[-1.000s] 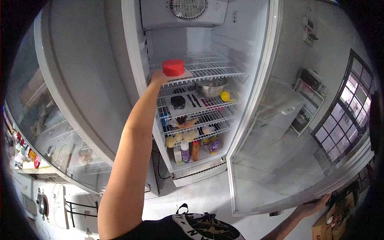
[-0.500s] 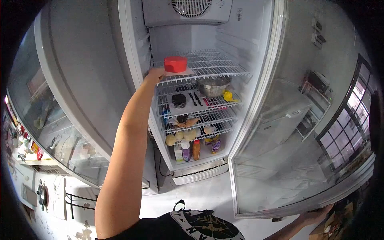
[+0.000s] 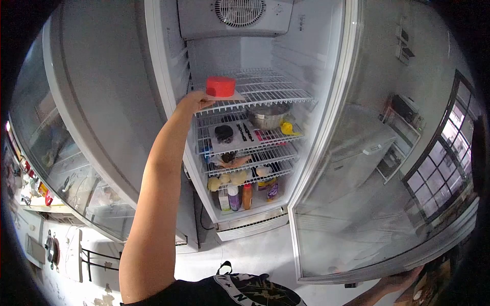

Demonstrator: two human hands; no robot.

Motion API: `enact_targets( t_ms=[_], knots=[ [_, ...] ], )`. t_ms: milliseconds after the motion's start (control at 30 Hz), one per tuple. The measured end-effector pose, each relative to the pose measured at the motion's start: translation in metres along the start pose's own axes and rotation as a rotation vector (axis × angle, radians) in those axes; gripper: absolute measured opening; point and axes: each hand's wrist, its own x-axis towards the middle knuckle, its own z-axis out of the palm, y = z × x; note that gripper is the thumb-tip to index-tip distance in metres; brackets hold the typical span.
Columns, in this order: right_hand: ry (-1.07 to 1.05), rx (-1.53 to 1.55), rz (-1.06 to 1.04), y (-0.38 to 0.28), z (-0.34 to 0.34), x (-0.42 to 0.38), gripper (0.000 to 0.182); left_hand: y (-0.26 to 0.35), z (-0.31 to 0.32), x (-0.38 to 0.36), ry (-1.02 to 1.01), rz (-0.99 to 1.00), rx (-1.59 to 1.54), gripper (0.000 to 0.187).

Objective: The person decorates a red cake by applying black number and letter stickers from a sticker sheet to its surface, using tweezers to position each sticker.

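Observation:
My left hand (image 3: 196,101) is closed on the near left corner of a thin white board (image 3: 230,97), at the front edge of the fridge's top wire shelf (image 3: 270,92). A smooth red round block (image 3: 220,87), cake-like in shape, stands upright on that board. At the lower right, my right hand (image 3: 403,281) is against the bottom outer edge of the open glass fridge door (image 3: 352,204). Its fingers are dim and partly hidden, so their grip does not show.
Lower shelves carry a steel bowl (image 3: 266,118), a yellow item (image 3: 289,128), a dark wrapped lump (image 3: 223,133) and pale wrapped bundles (image 3: 235,178). Several bottles (image 3: 247,197) stand at the bottom. Another glass-doored cabinet (image 3: 97,122) is on the left; a barred window (image 3: 441,153) is right.
The view has shifted slightly, so the fridge sits a little lower and further left. My left hand still holds the board with the red block, and my right hand stays by the door.

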Motion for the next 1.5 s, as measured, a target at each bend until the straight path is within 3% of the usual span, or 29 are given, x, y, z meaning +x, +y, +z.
enact_targets(
  t_ms=[133, 233, 333, 400, 500, 567, 633, 700, 833, 900, 1033, 1100, 1367, 1400, 1433, 1500],
  knots=[
    [-0.022, -0.096, -0.001, -0.002, 0.0, -0.002, 0.059, -0.004, 0.002, 0.011, -0.016, 0.021, -0.041, 0.018],
    [-0.208, -0.037, -0.017, 0.015, -0.024, 0.018, 0.058, -0.004, 0.003, 0.017, 0.008, 0.019, -0.068, 0.016],
    [-0.207, -0.058, -0.153, 0.015, -0.021, 0.015, 0.058, -0.004, 0.014, 0.009, 0.045, 0.024, -0.167, 0.018],
    [-0.1, -0.069, 0.03, 0.006, -0.014, 0.007, 0.055, -0.003, 0.019, 0.008, 0.067, 0.008, -0.243, 0.019],
    [-0.23, 0.083, 0.059, 0.006, -0.014, 0.012, 0.057, -0.003, 0.023, 0.001, 0.02, 0.09, -0.243, 0.018],
    [-0.205, 0.112, 0.064, 0.006, -0.017, 0.012, 0.051, 0.0, 0.029, -0.013, 0.053, 0.1, -0.259, 0.017],
    [-0.185, 0.143, 0.075, 0.008, -0.02, 0.014, 0.046, 0.005, 0.035, -0.042, 0.093, 0.112, -0.274, 0.016],
    [-0.152, 0.041, 0.065, 0.01, -0.024, 0.016, 0.045, 0.007, 0.036, -0.076, -0.058, 0.144, -0.202, 0.016],
    [-0.098, -0.154, 0.05, 0.016, -0.034, 0.02, 0.044, -0.004, 0.042, -0.14, 0.041, 0.158, -0.179, 0.016],
    [-0.074, -0.256, 0.043, 0.018, -0.038, 0.021, 0.044, -0.017, 0.038, -0.174, -0.023, 0.099, -0.313, 0.017],
    [-0.053, -0.418, 0.008, 0.019, -0.048, 0.017, 0.044, -0.044, 0.028, -0.258, 0.003, 0.165, -0.284, 0.017],
    [-0.286, -0.913, -0.614, 0.021, -0.058, 0.002, 0.035, -0.069, 0.004, -0.287, -0.027, 0.149, -0.24, 0.015],
    [-0.601, -0.585, -0.142, -0.011, -0.032, -0.087, 0.032, -0.138, -0.086, -0.437, 0.077, 0.126, -0.343, 0.028],
    [-0.52, -0.494, -0.181, -0.021, -0.014, -0.111, 0.021, -0.143, -0.098, -0.457, 0.128, 0.116, -0.333, 0.029],
    [-0.555, -0.485, -0.175, -0.027, -0.005, -0.128, 0.021, -0.147, -0.111, -0.478, 0.18, 0.105, -0.324, 0.029],
    [-0.767, -0.221, -0.285, -0.036, 0.009, -0.159, 0.024, -0.159, -0.141, -0.517, 0.231, 0.106, -0.339, 0.03]
  ],
)
